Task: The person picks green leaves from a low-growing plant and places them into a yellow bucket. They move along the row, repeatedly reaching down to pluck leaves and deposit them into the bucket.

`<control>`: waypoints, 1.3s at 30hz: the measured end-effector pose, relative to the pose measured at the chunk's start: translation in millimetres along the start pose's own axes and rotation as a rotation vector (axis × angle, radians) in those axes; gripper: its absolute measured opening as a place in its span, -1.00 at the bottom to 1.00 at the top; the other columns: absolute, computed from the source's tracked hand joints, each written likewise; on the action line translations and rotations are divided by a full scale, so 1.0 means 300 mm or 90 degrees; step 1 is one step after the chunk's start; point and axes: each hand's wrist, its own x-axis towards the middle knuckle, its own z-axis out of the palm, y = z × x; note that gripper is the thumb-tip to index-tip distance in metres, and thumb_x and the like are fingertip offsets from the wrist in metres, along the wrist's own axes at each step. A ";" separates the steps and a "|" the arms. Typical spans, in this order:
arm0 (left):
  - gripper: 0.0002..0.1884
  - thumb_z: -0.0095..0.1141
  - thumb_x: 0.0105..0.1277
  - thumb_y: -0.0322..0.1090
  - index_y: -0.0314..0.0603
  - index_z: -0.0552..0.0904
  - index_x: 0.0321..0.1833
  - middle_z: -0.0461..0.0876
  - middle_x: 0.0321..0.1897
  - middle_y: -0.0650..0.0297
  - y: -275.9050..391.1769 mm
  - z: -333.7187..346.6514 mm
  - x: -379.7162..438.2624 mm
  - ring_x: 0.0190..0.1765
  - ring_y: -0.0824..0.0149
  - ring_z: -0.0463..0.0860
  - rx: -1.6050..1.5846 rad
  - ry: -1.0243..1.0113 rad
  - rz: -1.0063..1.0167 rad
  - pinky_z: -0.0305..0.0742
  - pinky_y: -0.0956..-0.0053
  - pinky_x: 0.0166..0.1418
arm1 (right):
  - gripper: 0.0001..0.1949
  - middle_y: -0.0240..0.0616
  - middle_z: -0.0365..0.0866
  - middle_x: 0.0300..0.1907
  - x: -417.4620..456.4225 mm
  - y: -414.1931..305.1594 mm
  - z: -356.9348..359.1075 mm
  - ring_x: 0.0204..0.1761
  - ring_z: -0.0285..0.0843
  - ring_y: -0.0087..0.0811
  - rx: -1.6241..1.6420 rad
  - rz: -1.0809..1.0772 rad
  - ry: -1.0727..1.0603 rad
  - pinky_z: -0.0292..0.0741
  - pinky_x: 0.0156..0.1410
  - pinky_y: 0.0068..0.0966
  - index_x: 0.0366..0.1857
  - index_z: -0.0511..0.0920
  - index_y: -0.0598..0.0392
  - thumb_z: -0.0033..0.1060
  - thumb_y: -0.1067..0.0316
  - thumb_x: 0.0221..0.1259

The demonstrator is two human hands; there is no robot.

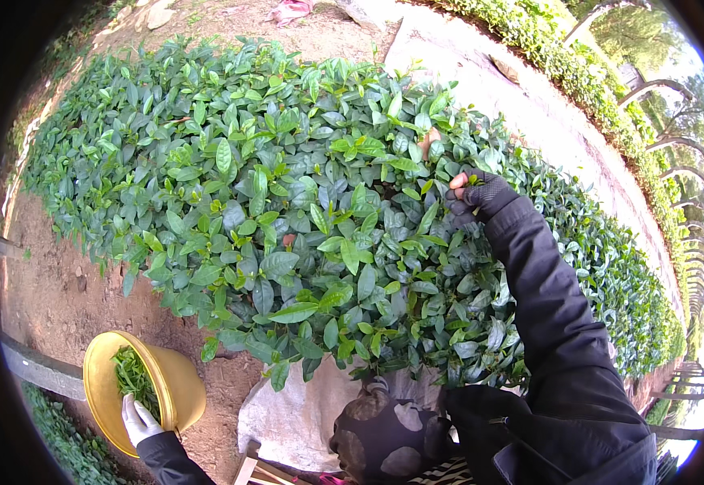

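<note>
A low tea bush (pixel 303 200) with glossy dark leaves and paler young shoots fills the middle of the view. At its right side, my right hand (pixel 479 193) is in among the leaves, wearing a dark glove with bare fingertips showing. Its fingers are curled together; whether a shoot is pinched between them is unclear. Down at the lower left, my left hand (pixel 138 418) in a white glove reaches into a yellow plastic bucket (pixel 182 388). Its fingers are stretched out against picked green leaves (pixel 133 379) inside. The bucket's mouth faces me, tilted.
Bare soil (pixel 73 273) lies left of the bush, with a grey curved bar (pixel 43 367) behind the bucket. Pale ground sheeting (pixel 291 418) spreads below the bush. A wooden frame (pixel 255 470) is near my patterned clothing (pixel 382 430). Another hedge row (pixel 545 54) runs along the upper right.
</note>
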 end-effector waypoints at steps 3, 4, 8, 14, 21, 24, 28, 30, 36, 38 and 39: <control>-0.69 -0.09 0.45 -0.30 -0.34 0.54 0.11 0.56 0.09 0.02 0.118 -0.027 0.001 0.16 0.06 0.52 -0.008 -0.026 -0.033 0.36 0.29 0.30 | -0.83 -0.28 0.65 -0.39 0.118 -0.012 0.065 -0.45 0.59 -0.38 -0.385 0.017 0.088 0.56 -0.32 -0.48 -0.23 0.63 0.14 0.33 0.52 0.08; -0.70 -0.09 0.45 -0.30 -0.32 0.55 0.10 0.57 0.06 0.01 0.140 -0.045 0.007 0.13 0.06 0.54 -0.023 -0.068 -0.071 0.38 0.29 0.26 | -0.78 -0.23 0.68 -0.39 0.134 -0.006 0.114 -0.37 0.64 -0.33 -0.578 -0.130 0.069 0.56 -0.25 -0.45 -0.22 0.66 0.09 0.42 0.46 0.00; -0.74 -0.05 0.43 -0.31 -0.30 0.60 0.02 0.62 -0.04 0.02 0.092 -0.024 -0.009 0.03 0.05 0.59 -0.036 -0.074 -0.088 0.45 0.29 0.16 | -0.69 -0.15 0.69 -0.36 0.211 -0.011 0.183 -0.24 0.66 -0.23 -0.911 -0.158 -0.199 0.55 -0.08 -0.36 -0.24 0.67 -0.02 0.53 0.32 -0.16; -0.71 -0.09 0.43 -0.26 -0.31 0.61 -0.01 0.62 -0.06 0.00 0.127 -0.046 -0.009 0.00 0.01 0.59 -0.003 -0.060 -0.087 0.46 0.23 0.14 | -0.67 -0.27 0.72 -0.32 0.149 0.062 0.226 -0.32 0.65 -0.37 -0.556 -0.013 0.041 0.57 -0.17 -0.45 -0.26 0.67 0.11 0.57 0.29 -0.15; -0.71 -0.08 0.40 -0.23 -0.25 0.65 -0.07 0.66 -0.14 0.02 0.165 -0.086 0.005 -0.08 0.00 0.62 0.019 -0.062 -0.124 0.49 0.22 0.07 | -0.74 -0.34 0.60 -0.47 0.164 -0.021 0.342 -0.50 0.50 -0.46 -0.019 0.104 -0.087 0.45 -0.45 -0.47 -0.23 0.63 0.09 0.48 0.34 -0.01; -0.72 -0.06 0.39 -0.23 -0.21 0.67 -0.10 0.67 -0.16 0.04 0.209 -0.063 0.023 -0.10 0.01 0.64 0.014 -0.066 -0.135 0.51 0.22 0.03 | -0.68 -0.20 0.63 -0.36 0.379 0.094 0.316 -0.39 0.64 -0.26 -0.004 0.038 0.014 0.57 -0.39 -0.27 -0.11 0.57 0.10 0.43 0.40 0.03; -0.72 -0.06 0.36 -0.20 -0.15 0.69 -0.15 0.68 -0.19 0.06 0.158 -0.074 0.018 -0.13 0.01 0.66 0.044 -0.057 -0.131 0.52 0.22 0.01 | -0.49 -0.08 0.67 -0.22 0.518 0.073 0.464 -0.17 0.67 -0.12 -0.599 -0.303 0.235 0.56 -0.03 -0.34 -0.08 0.60 -0.05 0.55 0.11 -0.23; -0.72 -0.06 0.35 -0.18 -0.12 0.70 -0.17 0.68 -0.21 0.07 0.112 -0.051 0.008 -0.14 0.02 0.66 0.045 -0.036 -0.125 0.53 0.23 0.01 | -0.60 -0.07 0.66 -0.18 0.581 0.045 0.502 -0.11 0.63 -0.05 -0.658 -0.350 0.233 0.54 0.00 -0.32 -0.15 0.64 -0.04 0.50 0.16 -0.16; -0.73 -0.04 0.34 -0.17 -0.13 0.70 -0.20 0.68 -0.24 0.10 0.160 -0.032 0.020 -0.17 0.05 0.66 0.064 -0.019 -0.139 0.53 0.26 -0.02 | -0.65 -0.16 0.63 -0.39 0.625 0.124 0.429 -0.45 0.62 -0.30 0.094 -0.074 0.090 0.55 -0.45 -0.35 -0.12 0.57 0.19 0.44 0.39 -0.01; -0.73 -0.03 0.34 -0.18 -0.13 0.70 -0.21 0.68 -0.26 0.11 0.158 -0.036 0.021 -0.18 0.06 0.66 0.072 -0.006 -0.136 0.53 0.26 -0.03 | -0.63 -0.15 0.62 -0.42 0.550 0.126 0.422 -0.50 0.57 -0.36 0.148 -0.036 0.020 0.51 -0.51 -0.41 -0.07 0.53 0.26 0.41 0.47 0.00; -0.75 0.00 0.33 -0.19 -0.13 0.70 -0.22 0.68 -0.27 0.11 0.148 -0.018 0.022 -0.20 0.06 0.66 0.055 0.026 -0.126 0.54 0.27 -0.05 | -0.63 -0.14 0.62 -0.42 0.523 0.117 0.414 -0.51 0.56 -0.36 0.189 -0.020 -0.053 0.51 -0.50 -0.41 -0.07 0.51 0.28 0.39 0.50 0.00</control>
